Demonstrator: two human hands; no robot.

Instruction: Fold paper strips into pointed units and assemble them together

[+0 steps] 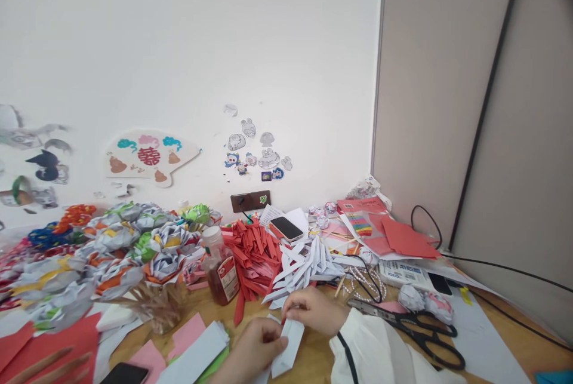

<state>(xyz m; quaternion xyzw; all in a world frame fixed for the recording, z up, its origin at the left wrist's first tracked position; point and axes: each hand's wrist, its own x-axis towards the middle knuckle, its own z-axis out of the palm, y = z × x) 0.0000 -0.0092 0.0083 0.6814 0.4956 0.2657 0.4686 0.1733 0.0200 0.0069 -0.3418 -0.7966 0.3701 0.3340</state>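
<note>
My left hand is closed, thumb and fingers pinching the left edge of a folded white paper strip low over the table. My right hand is closed too, its fingertips pressed on the strip's upper end. A sliver of red shows between the two hands; I cannot tell what it is. Just beyond lie a heap of folded white paper pieces and a heap of folded red paper pieces. Left of my left hand is a stack of white paper strips over pink and green paper.
Black-handled scissors lie right of my right forearm. A jar of red-brown liquid and a cup of thin sticks stand to the left. Phones lie about. Another person's hand rests over red paper at lower left.
</note>
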